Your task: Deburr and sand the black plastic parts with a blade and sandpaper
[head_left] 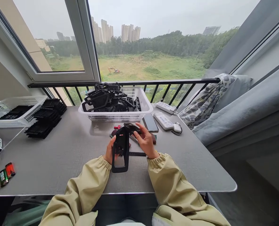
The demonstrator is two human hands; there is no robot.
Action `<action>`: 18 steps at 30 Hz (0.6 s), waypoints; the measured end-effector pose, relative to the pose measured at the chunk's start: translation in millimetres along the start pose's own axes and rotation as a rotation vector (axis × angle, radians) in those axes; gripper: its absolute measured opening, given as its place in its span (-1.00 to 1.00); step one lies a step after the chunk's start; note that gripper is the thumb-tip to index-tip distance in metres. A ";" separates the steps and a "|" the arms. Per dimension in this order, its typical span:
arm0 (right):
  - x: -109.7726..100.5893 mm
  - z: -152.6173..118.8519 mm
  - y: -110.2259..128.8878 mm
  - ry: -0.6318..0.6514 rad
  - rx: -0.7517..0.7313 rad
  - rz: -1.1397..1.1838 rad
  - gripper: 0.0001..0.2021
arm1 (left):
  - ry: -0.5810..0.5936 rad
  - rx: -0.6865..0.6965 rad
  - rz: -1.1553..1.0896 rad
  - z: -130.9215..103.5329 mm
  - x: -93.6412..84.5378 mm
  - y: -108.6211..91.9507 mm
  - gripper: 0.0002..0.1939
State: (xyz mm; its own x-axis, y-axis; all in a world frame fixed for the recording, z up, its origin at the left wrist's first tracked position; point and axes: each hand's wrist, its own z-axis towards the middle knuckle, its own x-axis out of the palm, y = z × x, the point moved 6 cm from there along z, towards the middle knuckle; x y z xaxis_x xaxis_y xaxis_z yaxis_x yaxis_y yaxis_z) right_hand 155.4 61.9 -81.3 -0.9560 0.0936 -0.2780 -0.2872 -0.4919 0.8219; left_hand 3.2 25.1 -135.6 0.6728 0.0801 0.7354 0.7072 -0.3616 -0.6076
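Both your hands are full: your left hand [109, 151] has its fingers clamped on a black frame [122, 139] over the table [200, 171], near the white basket [117, 117]. Your right hand [145, 140] pinches a dark piece [130, 126] between its fingers, by the frame's top.

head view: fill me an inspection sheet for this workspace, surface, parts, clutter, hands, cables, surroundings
surface: gray tabletop, rounded at its near right corner
parts: black frame and dark piece held up together, whether joined unclear; black parts heaped in the middle white basket
clutter: stacked black pieces by the left basket; green cylinder and red cylinder at left
hands: left hand grips the frame, right hand the dark piece
cables: dark cord looped by the white blocks
surroundings: railing before a window, patterned cloth over its right end
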 end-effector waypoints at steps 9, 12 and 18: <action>8.1 0.5 6.8 0.028 -0.161 -0.022 -0.74 | 0.044 -0.014 0.115 0.8 -2.5 6.1 -0.55; 9.4 -0.3 6.5 0.069 -0.187 -0.029 -0.71 | 0.044 -0.030 0.108 0.8 -2.5 7.0 -0.56; 19.5 -8.3 14.5 0.223 -0.233 -0.017 -0.77 | 0.043 0.021 0.067 1.4 -2.3 -1.6 -0.56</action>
State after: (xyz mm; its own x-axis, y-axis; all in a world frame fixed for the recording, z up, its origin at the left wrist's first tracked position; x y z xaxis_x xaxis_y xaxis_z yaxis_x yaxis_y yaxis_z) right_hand 133.2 49.4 -78.9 -0.9072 -0.0759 -0.4138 -0.2569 -0.6789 0.6878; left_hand 0.9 26.8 -136.8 0.7090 0.0162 0.7050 0.6656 -0.3456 -0.6615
